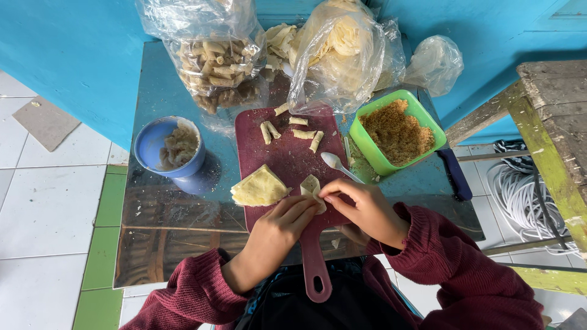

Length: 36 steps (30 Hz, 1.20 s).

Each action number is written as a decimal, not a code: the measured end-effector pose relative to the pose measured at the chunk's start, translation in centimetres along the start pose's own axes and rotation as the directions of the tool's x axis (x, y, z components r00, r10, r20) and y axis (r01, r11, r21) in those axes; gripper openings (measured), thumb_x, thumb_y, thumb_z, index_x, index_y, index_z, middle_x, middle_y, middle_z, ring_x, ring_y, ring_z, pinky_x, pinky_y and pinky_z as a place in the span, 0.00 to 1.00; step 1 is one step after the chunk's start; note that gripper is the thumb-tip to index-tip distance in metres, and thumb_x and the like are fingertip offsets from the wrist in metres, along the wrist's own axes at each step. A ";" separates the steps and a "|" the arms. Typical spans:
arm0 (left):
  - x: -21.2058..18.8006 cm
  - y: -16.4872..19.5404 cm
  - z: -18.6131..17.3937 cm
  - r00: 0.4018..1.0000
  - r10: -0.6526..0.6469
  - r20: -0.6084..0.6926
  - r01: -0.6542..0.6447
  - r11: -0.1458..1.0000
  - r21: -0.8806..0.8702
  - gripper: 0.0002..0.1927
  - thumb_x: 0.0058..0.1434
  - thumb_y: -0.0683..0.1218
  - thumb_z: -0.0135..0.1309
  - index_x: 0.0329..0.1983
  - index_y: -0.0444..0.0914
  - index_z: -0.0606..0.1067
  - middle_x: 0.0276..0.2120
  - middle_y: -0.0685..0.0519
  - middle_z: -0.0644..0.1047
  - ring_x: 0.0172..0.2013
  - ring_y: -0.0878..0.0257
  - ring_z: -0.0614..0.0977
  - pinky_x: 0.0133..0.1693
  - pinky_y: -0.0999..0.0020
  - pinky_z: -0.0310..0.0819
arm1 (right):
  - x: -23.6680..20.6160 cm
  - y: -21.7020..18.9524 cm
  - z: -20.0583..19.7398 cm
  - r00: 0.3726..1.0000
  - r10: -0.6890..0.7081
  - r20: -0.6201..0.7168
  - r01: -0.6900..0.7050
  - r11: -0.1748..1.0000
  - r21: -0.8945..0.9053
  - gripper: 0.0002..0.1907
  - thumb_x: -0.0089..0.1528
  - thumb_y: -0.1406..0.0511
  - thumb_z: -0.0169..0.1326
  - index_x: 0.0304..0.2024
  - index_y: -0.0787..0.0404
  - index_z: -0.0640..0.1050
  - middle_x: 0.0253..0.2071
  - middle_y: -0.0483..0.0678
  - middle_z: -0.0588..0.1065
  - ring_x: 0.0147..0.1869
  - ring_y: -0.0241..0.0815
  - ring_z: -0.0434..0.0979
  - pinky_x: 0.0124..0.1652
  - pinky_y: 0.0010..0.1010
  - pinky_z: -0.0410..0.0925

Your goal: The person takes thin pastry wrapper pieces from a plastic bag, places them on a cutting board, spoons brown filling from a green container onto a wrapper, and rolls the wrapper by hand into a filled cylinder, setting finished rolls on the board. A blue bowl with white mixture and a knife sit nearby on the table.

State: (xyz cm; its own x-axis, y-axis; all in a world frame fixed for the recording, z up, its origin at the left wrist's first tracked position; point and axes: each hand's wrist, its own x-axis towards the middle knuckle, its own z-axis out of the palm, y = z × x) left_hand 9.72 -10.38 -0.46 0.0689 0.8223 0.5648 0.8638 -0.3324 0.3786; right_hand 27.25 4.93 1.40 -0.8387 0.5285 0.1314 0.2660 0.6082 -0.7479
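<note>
Head view. A small metal-topped surface (165, 201), shiny and scuffed, is pushed into a corner of bright blue walls (67, 55). White floor tiles with green strips lie to the left; a worn wooden frame (550, 122) and a coil of white hose (520, 201) are to the right.

On the surface lies a dark red cutting board (287, 153) with a handle pointing toward the person. At its far end are several short pale rolled pieces (292, 129). A stack of thin yellowish wrappers (260, 188), soft and folded to a wedge, overlaps the board's left edge. A white spoon (337, 164) rests on the board's right side. Beside it stands a green square tub (422, 116) of brown crumbly filling. A round blue bowl (160, 143) with pale paste is at left. At the back, clear plastic bags hold finished rolls (217, 67) and more wrappers (342, 49).

A single small wrapper (310, 188), partly folded, lies on the board's near half. The left hand (282, 225) presses its fingertips on the wrapper's near edge. The right hand (361, 206) pinches the wrapper's right edge between thumb and forefinger. Both wear dark red knit sleeves.
</note>
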 end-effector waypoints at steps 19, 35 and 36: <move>-0.5 0.0 -0.5 0.999 0.048 0.027 -0.051 0.991 0.124 0.23 0.52 0.39 0.57 0.54 0.34 0.76 0.50 0.49 0.78 0.52 0.55 0.80 0.52 0.63 0.77 | -0.5 0.6 1.4 0.914 -0.400 -0.073 0.375 0.899 -0.224 0.13 0.58 0.75 0.60 0.46 0.62 0.82 0.44 0.48 0.81 0.47 0.44 0.83 0.45 0.31 0.76; 0.4 -1.5 0.4 0.999 0.041 -0.004 -0.040 0.997 0.070 0.14 0.57 0.41 0.58 0.46 0.36 0.76 0.43 0.51 0.79 0.44 0.57 0.82 0.44 0.63 0.79 | -0.2 -0.3 1.1 0.853 -0.522 -0.019 0.490 0.812 -0.319 0.10 0.56 0.71 0.63 0.41 0.63 0.80 0.43 0.50 0.76 0.49 0.49 0.74 0.49 0.37 0.70; 0.6 -1.5 0.4 1.000 -0.003 -0.024 0.003 1.000 0.030 0.11 0.59 0.41 0.59 0.45 0.36 0.75 0.42 0.51 0.79 0.43 0.56 0.82 0.42 0.63 0.79 | -0.1 -0.3 1.1 0.850 -0.526 -0.031 0.491 0.813 -0.313 0.11 0.56 0.69 0.64 0.40 0.63 0.80 0.42 0.50 0.75 0.48 0.49 0.73 0.49 0.38 0.69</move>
State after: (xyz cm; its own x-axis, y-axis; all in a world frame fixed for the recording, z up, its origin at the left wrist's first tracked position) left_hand 8.67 -9.23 -1.02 0.0547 0.8118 0.5814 0.8788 -0.3156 0.3580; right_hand 26.72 4.07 0.94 -0.8379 0.1482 0.5253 -0.0468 0.9394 -0.3396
